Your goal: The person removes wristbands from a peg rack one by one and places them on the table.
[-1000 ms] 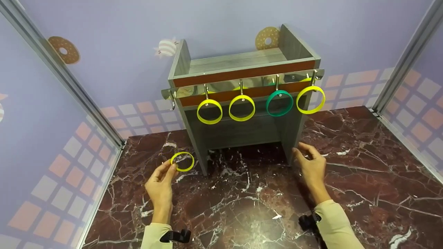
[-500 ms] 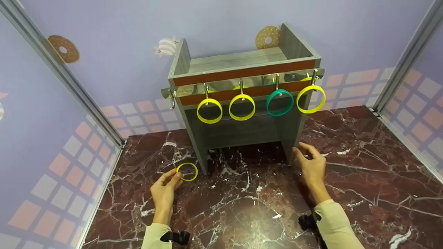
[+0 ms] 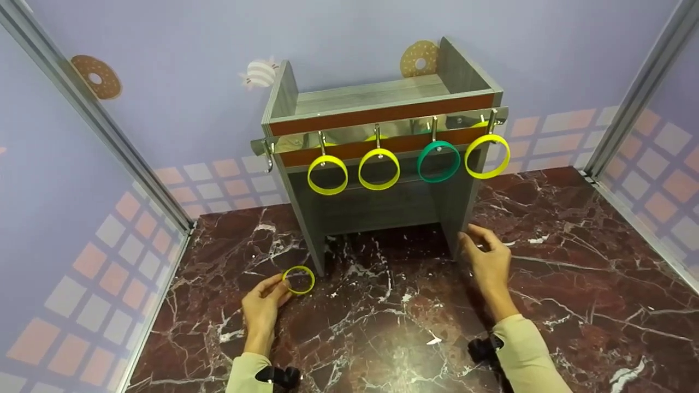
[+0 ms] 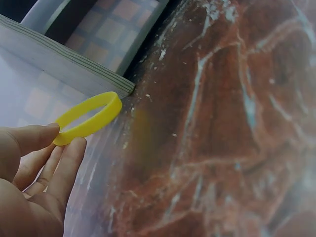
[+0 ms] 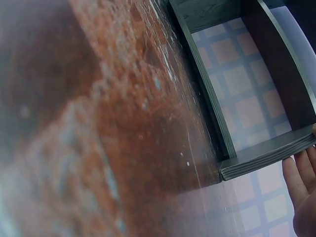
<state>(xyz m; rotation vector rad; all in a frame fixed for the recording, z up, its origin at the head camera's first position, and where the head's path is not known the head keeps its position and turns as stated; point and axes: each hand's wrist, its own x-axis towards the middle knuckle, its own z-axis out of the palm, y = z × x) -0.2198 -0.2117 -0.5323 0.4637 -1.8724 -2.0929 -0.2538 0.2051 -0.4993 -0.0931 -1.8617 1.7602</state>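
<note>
Between thumb and fingers, my left hand [image 3: 261, 307] pinches a yellow wristband [image 4: 94, 123] by its near side. In the head view the band appears low over the marble tabletop, close to the foot of the grey wooden shelf's [image 3: 303, 218] left panel. My right hand [image 3: 489, 262] grips the lower front edge of the shelf's right panel, its fingers [image 5: 296, 180] on the outer face. Along the shelf's metal hook rail [image 3: 349, 135] hang a green wristband [image 3: 420, 169] and three yellow ones, one of them the far-right band [image 3: 507, 155]. The leftmost hook [image 3: 268, 155] carries nothing.
The shelf stands on the dark red marble tabletop [image 3: 371, 349] against a lilac wall [image 3: 207, 82] printed with doughnuts and tiles. Further wall panels with metal corner posts [image 3: 158, 180] enclose the left and right sides.
My left hand has lowered the yellow wristband and moved it slightly right, toward the foot of the left panel. The right hand keeps its place at the right panel.
</note>
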